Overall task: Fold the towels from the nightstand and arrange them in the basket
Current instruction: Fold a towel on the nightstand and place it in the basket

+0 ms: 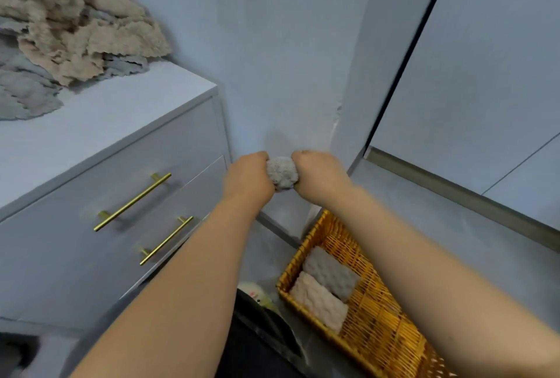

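Note:
A small grey towel (282,173) is bunched between my left hand (248,179) and my right hand (319,176), which both grip it in the air in front of the wall. Below and to the right, a wicker basket (375,326) stands on the floor. It holds a folded grey towel (331,273) and, in front of it, a folded beige towel (319,302). A heap of unfolded beige and grey towels (69,29) lies on the white nightstand (100,123) at the upper left.
The nightstand has two drawers with brass bar handles (132,202). A wall corner stands straight ahead and pale cabinet doors (478,81) fill the right. Dark clothing (257,344) shows at the bottom middle.

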`<state>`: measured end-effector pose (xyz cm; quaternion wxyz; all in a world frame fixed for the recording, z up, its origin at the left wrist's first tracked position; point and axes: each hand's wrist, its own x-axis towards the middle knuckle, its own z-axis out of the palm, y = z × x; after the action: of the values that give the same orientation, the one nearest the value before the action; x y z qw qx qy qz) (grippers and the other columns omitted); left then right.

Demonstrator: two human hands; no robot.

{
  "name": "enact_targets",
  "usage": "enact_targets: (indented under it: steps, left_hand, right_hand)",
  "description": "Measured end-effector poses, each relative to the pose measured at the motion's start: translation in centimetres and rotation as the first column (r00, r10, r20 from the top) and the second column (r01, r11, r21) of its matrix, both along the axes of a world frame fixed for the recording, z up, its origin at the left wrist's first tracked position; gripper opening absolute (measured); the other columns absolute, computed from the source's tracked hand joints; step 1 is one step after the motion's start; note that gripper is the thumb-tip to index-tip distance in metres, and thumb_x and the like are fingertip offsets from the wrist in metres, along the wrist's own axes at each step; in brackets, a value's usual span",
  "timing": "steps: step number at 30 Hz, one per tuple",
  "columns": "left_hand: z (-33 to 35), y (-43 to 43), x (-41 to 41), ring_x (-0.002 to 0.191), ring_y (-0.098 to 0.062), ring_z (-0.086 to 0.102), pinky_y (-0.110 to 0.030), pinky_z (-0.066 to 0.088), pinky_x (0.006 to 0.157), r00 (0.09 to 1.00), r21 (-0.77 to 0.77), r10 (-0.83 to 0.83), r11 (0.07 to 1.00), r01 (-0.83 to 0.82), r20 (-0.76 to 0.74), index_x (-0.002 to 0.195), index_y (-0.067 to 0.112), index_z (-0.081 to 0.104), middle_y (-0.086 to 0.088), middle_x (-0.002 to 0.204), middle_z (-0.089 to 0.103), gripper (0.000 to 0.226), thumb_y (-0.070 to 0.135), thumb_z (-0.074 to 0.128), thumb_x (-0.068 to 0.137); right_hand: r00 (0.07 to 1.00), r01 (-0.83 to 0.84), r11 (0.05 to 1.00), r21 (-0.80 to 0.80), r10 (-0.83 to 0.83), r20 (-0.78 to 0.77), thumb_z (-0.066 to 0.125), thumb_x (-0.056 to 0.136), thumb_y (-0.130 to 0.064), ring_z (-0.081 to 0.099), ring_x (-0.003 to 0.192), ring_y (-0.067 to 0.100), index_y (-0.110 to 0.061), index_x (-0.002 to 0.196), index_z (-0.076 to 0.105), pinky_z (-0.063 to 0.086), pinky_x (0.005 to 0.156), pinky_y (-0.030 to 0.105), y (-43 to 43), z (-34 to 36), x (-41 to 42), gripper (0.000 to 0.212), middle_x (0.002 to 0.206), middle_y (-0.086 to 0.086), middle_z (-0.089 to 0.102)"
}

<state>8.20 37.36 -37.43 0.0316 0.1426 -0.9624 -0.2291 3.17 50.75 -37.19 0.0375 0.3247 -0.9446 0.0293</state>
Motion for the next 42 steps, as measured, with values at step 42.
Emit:
enact_targets:
  steps: [42]
  left_hand:
    - [-18.2, 11.6, -2.8, 0.098, -0.018, 0.051, -0.024, 0.042, 0.077, 0.840, 0.538, 0.033, 0.754, -0.376, 0.541, 0.103, 0.011, 0.066, -0.001, 0.095, 0.056, 0.023, 0.004, 0.048, 0.091]
  right_hand:
    - [0.627, 0.493, 0.830, 0.260, -0.546, 0.556, 0.055, 0.088, -0.015, 0.063, 0.098, 0.030, -0.005, 0.108, 0.060, 0.051, 0.077, 0.035, 13.1, -24.7, -4.9, 0.024, 0.107, 0.012, 0.065]
